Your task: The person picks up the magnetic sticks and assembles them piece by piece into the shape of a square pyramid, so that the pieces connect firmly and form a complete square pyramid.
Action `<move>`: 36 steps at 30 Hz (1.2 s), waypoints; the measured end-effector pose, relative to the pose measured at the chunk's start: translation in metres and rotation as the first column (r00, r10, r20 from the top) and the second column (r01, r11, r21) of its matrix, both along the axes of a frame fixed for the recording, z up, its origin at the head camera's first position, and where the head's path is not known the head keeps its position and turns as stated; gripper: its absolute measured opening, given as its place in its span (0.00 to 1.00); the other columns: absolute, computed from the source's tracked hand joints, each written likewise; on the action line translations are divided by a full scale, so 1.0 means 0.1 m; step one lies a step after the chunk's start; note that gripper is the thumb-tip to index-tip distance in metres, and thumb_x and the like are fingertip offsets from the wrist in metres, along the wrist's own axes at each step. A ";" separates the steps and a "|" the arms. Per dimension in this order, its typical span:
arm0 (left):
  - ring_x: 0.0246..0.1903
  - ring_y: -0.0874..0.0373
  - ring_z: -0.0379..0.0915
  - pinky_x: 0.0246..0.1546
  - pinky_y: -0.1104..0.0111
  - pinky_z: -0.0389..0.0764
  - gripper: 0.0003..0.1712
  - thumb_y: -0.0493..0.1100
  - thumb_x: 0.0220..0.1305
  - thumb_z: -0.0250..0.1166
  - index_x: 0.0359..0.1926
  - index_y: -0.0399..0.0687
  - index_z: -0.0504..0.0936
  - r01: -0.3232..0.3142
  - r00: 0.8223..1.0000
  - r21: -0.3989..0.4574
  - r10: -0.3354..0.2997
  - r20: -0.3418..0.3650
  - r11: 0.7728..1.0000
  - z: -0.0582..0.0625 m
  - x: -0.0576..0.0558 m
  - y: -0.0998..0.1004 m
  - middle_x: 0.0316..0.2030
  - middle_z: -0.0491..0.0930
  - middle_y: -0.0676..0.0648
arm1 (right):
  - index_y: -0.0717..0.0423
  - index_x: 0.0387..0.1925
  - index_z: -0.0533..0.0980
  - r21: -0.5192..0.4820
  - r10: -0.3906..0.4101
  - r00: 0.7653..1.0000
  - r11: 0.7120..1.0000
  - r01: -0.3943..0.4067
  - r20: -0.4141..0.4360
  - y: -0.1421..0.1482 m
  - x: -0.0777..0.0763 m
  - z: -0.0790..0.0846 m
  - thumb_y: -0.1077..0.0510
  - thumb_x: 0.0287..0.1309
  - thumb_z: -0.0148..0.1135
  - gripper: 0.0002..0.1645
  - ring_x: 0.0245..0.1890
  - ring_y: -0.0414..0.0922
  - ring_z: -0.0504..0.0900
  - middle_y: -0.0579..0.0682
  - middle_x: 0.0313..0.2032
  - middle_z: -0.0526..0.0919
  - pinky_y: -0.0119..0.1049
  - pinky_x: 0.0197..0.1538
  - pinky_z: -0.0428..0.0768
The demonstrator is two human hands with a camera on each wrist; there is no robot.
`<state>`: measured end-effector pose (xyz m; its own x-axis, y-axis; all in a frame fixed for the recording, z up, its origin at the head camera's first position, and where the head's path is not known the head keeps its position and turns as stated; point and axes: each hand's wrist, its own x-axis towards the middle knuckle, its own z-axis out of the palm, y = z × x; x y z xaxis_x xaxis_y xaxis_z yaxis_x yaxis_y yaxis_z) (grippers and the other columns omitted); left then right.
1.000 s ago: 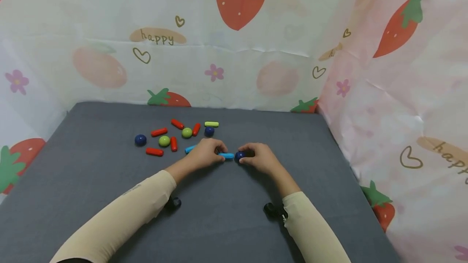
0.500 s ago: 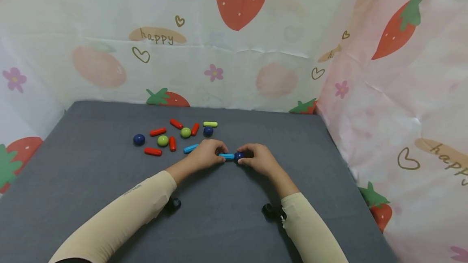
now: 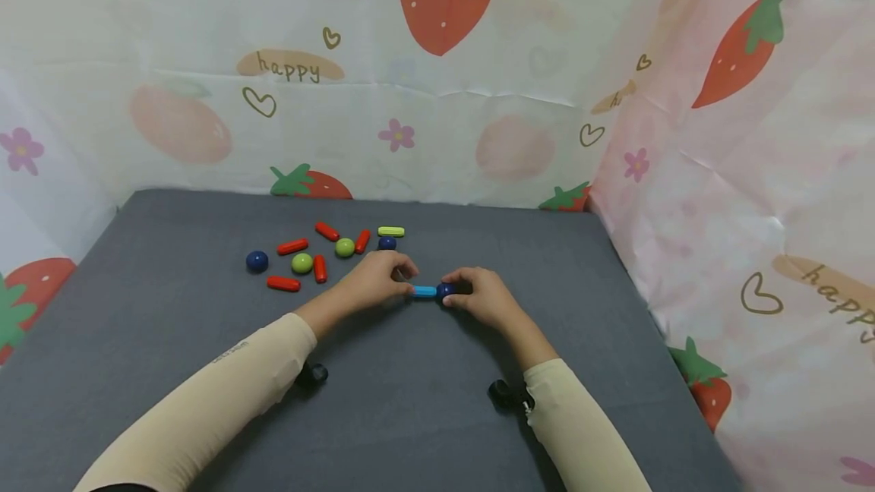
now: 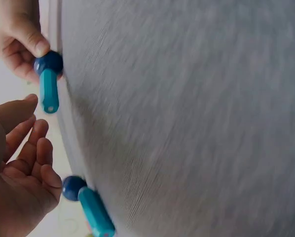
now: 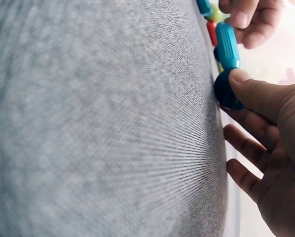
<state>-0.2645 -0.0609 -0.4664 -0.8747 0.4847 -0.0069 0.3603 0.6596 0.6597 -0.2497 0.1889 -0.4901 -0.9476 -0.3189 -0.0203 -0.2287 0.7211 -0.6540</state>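
Observation:
My right hand [image 3: 481, 294] pinches a dark blue ball [image 5: 229, 90] between thumb and fingers, low over the grey table. A light blue rod [image 3: 424, 291] sticks out from the ball toward the left, its end against the ball. My left hand [image 3: 372, 279] is just left of the rod's free end; in the left wrist view a gap shows between its relaxed fingers [image 4: 45, 150] and the rod. A second light blue rod [image 4: 95, 212] lies near the left hand, hidden behind it in the head view. Another dark blue ball [image 3: 386, 243] sits just beyond that hand.
Several red rods [image 3: 283, 283] lie at the back left of the grey table [image 3: 424, 416], among two green balls [image 3: 301, 263], a dark blue ball [image 3: 257, 261] and a yellow-green rod [image 3: 391, 231]. A patterned cloth [image 3: 437, 120] hangs behind and at the sides.
The rod and ball, apart at first, came end to end. My left hand then let go of the rod and drew back leftward, covering the second light blue rod. The right hand barely moved.

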 end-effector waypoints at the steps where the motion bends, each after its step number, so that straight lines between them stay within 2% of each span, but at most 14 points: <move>1: 0.45 0.56 0.80 0.48 0.60 0.82 0.17 0.45 0.65 0.73 0.53 0.45 0.86 -0.002 1.000 -0.001 0.002 -0.004 1.000 0.03 -0.01 -0.02 0.47 0.86 0.48 | 0.45 0.53 0.85 0.001 0.000 1.000 1.000 0.000 0.001 0.00 0.00 0.00 0.51 0.60 0.75 0.19 0.60 0.48 0.80 0.45 0.54 0.85 0.49 0.64 0.76; 6: 0.49 0.50 0.78 0.53 0.57 0.80 0.18 0.43 0.66 0.72 0.55 0.44 0.85 0.013 0.999 0.007 -0.012 -0.029 1.000 0.17 -0.07 -0.09 0.51 0.85 0.46 | 0.44 0.54 0.85 0.009 -0.002 1.000 1.000 0.002 0.001 0.02 0.01 0.01 0.51 0.60 0.74 0.19 0.61 0.49 0.79 0.45 0.55 0.85 0.50 0.65 0.75; 13: 0.56 0.46 0.78 0.59 0.54 0.78 0.20 0.45 0.67 0.71 0.57 0.43 0.84 0.030 0.994 0.018 -0.028 -0.101 0.999 0.29 -0.25 -0.19 0.55 0.83 0.45 | 0.45 0.54 0.84 0.007 -0.001 1.000 1.000 0.001 0.005 0.04 0.02 0.01 0.52 0.60 0.74 0.20 0.62 0.49 0.79 0.46 0.56 0.85 0.50 0.66 0.74; 19: 0.56 0.46 0.74 0.58 0.53 0.76 0.21 0.46 0.68 0.70 0.59 0.45 0.83 -0.024 0.993 0.013 0.026 -0.119 1.000 0.23 -0.39 -0.30 0.57 0.81 0.46 | 0.44 0.55 0.84 -0.002 0.000 1.000 1.000 0.000 0.011 0.05 0.03 0.00 0.51 0.60 0.74 0.21 0.64 0.49 0.78 0.46 0.57 0.84 0.50 0.66 0.74; 26: 0.59 0.45 0.67 0.63 0.46 0.66 0.22 0.46 0.68 0.71 0.61 0.48 0.82 -0.090 0.992 -0.014 0.089 -0.089 0.996 0.15 -0.51 -0.38 0.58 0.79 0.46 | 0.43 0.55 0.84 0.000 -0.002 1.000 1.000 0.002 0.015 0.04 0.02 0.00 0.51 0.60 0.74 0.21 0.65 0.49 0.77 0.46 0.57 0.84 0.50 0.68 0.72; 33: 0.61 0.45 0.65 0.67 0.44 0.61 0.23 0.45 0.66 0.72 0.61 0.47 0.82 -0.117 0.990 -0.074 0.110 -0.091 0.990 0.11 -0.64 -0.40 0.58 0.80 0.44 | 0.43 0.56 0.84 -0.017 0.005 1.000 1.000 -0.005 0.028 0.04 0.02 0.00 0.51 0.61 0.73 0.21 0.65 0.49 0.76 0.46 0.58 0.83 0.50 0.67 0.73; 36: 0.59 0.45 0.65 0.64 0.45 0.61 0.24 0.45 0.65 0.73 0.61 0.48 0.82 -0.119 0.989 -0.105 0.109 -0.099 0.987 0.09 -0.68 -0.40 0.57 0.81 0.45 | 0.43 0.56 0.84 -0.016 0.006 1.000 1.000 -0.006 0.027 0.04 0.02 0.00 0.51 0.61 0.73 0.21 0.65 0.49 0.76 0.46 0.58 0.83 0.50 0.67 0.73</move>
